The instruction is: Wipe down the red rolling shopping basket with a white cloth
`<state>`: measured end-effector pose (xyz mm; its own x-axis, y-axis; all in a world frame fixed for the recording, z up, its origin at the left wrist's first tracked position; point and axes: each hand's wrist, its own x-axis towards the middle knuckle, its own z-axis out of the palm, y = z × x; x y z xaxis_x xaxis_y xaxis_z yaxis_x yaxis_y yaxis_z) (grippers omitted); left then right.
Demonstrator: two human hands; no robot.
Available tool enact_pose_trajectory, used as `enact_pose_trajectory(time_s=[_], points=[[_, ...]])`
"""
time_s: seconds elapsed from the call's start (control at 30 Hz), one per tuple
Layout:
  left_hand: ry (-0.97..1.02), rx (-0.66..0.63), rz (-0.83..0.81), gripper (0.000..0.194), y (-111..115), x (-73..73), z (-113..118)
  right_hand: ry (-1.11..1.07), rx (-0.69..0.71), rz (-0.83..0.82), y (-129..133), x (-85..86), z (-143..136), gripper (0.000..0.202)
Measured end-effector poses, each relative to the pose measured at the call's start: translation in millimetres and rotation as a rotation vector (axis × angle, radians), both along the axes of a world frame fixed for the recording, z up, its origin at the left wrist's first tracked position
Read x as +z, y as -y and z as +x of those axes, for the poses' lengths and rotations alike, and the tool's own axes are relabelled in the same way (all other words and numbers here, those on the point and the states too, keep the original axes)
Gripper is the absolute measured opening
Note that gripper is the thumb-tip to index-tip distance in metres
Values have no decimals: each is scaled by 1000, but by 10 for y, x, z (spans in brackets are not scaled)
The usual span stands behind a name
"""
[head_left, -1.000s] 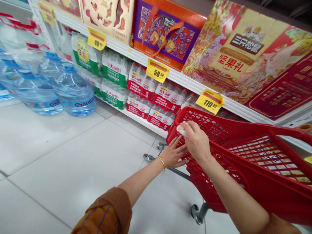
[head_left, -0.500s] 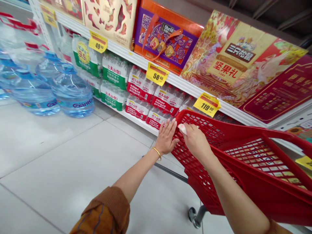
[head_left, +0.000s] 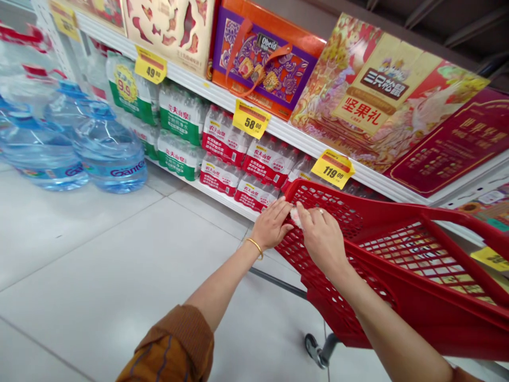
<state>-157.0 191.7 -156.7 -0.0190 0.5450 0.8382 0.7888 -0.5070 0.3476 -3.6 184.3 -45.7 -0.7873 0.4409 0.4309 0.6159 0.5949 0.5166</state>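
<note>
The red plastic shopping cart (head_left: 350, 265) stands tilted in view on the right. At its front end my left hand (head_left: 272, 223), with a gold bangle at the wrist, lies against the corner with fingers stretched out and the thumb apart. My right hand (head_left: 324, 236) presses a small white and pinkish cloth (head_left: 295, 216) onto the cart's perforated front panel, just beside the left hand. Its fingers are bent over the cloth, so most of the cloth is hidden.
Packs of bottled water (head_left: 226, 138) fill the low shelf beyond the cart. Gift boxes (head_left: 270, 58) stand above, with yellow price tags (head_left: 251, 119) along the shelf edge. Large water jugs (head_left: 111, 148) sit on the tiled floor at left. A cart wheel (head_left: 314, 350) shows below.
My right hand has shifted slightly down and flattened over the cloth on the front panel. My left hand's fingers have drawn closer together at the same corner. The cart has barely moved.
</note>
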Motion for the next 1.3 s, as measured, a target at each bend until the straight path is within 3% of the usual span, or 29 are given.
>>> enact_pose_trajectory(time_s=[0.33,0.57,0.67,0.77,0.9,1.03,1.13,1.3], points=[[-56,-74,-7,65,134,24,182,7,-70,-55,168,55,461,45],[-86,-104,-65,56,424,94,316,-54,-38,-136,397,81,753,42],[-119,-107,-108,56,564,152,350,-104,-9,-207,488,92,757,52],[-174,-93,-169,62,686,255,375,-178,-74,-240,548,77,717,43],[-278,-35,-275,70,835,463,432,-226,-220,-252,624,48,635,45],[-304,-19,-391,66,952,629,533,-171,-201,-316,727,67,576,39],[-209,-38,-421,61,1002,658,591,-177,-182,-369,797,104,532,28],[-252,21,-467,54,1072,616,596,-206,-132,-412,880,145,495,25]])
